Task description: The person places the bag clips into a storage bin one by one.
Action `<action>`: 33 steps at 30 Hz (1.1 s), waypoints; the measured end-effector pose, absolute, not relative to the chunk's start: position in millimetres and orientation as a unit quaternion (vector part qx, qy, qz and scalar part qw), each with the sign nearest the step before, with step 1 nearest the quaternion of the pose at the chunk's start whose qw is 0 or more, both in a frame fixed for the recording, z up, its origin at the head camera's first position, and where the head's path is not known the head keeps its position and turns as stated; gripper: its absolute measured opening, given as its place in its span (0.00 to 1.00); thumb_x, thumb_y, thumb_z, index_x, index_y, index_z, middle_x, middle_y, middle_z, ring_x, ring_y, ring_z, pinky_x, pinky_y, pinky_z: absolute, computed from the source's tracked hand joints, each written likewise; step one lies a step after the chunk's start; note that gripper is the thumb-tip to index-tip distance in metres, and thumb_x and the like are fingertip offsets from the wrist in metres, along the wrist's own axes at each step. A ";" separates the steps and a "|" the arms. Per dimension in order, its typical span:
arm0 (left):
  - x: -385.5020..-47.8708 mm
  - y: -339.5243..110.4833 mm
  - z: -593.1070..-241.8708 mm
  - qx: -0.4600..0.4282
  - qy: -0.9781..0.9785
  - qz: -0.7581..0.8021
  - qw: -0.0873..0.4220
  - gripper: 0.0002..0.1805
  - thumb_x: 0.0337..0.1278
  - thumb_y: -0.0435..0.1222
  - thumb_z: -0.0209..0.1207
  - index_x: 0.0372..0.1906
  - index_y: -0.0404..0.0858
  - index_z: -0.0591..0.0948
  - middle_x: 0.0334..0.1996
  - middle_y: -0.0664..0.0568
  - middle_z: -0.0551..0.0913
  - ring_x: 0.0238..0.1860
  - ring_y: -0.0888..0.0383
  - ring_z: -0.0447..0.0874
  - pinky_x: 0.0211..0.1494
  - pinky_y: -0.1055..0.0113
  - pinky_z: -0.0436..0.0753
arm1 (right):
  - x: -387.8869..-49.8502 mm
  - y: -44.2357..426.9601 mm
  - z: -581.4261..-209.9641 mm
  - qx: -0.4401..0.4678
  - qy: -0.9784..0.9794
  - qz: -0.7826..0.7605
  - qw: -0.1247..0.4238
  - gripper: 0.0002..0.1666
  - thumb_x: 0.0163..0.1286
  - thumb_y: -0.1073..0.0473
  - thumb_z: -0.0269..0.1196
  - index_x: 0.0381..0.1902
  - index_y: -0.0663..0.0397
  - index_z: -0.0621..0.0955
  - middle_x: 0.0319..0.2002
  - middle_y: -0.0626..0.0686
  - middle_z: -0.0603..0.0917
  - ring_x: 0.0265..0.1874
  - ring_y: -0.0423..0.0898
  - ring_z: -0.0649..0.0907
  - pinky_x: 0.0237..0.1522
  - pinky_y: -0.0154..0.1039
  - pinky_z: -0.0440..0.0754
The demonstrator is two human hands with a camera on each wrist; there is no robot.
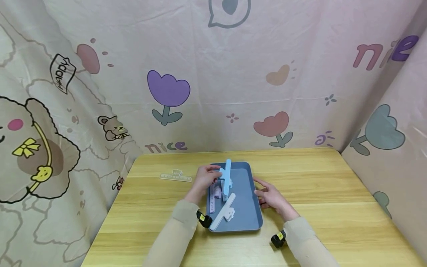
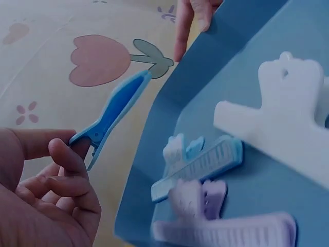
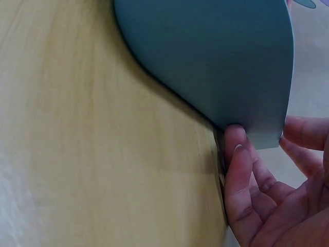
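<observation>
My left hand pinches a light blue clip by its handle, above the left side of the tray; the left wrist view shows this clip side-on. Below it, inside the blue-grey tray, lie a smaller blue clip with a key pattern, a purple clip and a white clip. At the tray's right wall is my right hand, holding the edge; in the right wrist view its fingers bend against the outer wall, near the rim.
A pale clip with a piano-key pattern lies on the wooden table, left of the tray. Patterned cloth hangs behind the table and along both sides.
</observation>
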State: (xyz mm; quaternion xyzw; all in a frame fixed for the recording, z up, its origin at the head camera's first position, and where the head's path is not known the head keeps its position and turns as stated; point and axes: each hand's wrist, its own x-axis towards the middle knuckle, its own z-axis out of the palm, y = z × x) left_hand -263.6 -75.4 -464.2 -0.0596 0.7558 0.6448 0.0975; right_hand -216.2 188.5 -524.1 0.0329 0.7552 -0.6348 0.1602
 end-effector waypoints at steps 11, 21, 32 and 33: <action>-269.6 -53.3 -477.0 -0.059 0.764 0.636 0.096 0.15 0.58 0.30 0.63 0.51 0.37 0.84 0.31 0.47 0.82 0.21 0.57 0.75 0.26 0.67 0.70 | -216.0 187.6 -525.3 0.022 0.744 -0.647 0.166 0.34 0.75 0.63 0.54 0.76 0.46 0.61 0.45 0.64 0.80 0.24 0.51 0.84 0.24 0.44 0.82; -275.1 -38.5 -490.5 -0.070 0.766 0.628 0.123 0.14 0.57 0.28 0.64 0.50 0.34 0.84 0.32 0.47 0.82 0.18 0.61 0.74 0.21 0.70 0.68 | -216.4 189.3 -523.8 0.020 0.737 -0.652 0.176 0.35 0.75 0.63 0.54 0.77 0.45 0.59 0.45 0.65 0.79 0.23 0.50 0.84 0.24 0.43 0.82; -275.7 -20.7 -492.1 -0.067 0.781 0.607 0.135 0.14 0.55 0.26 0.63 0.48 0.33 0.83 0.26 0.48 0.81 0.16 0.60 0.74 0.16 0.71 0.63 | -217.1 189.3 -523.5 0.027 0.739 -0.650 0.175 0.35 0.75 0.62 0.55 0.76 0.45 0.60 0.45 0.66 0.78 0.26 0.53 0.85 0.25 0.45 0.83; -275.9 -19.5 -492.8 -0.068 0.781 0.606 0.134 0.14 0.55 0.26 0.63 0.48 0.33 0.83 0.26 0.48 0.82 0.16 0.60 0.75 0.17 0.71 0.64 | -216.9 189.3 -523.5 0.027 0.740 -0.650 0.174 0.35 0.75 0.62 0.55 0.76 0.46 0.60 0.46 0.66 0.78 0.26 0.53 0.85 0.24 0.45 0.83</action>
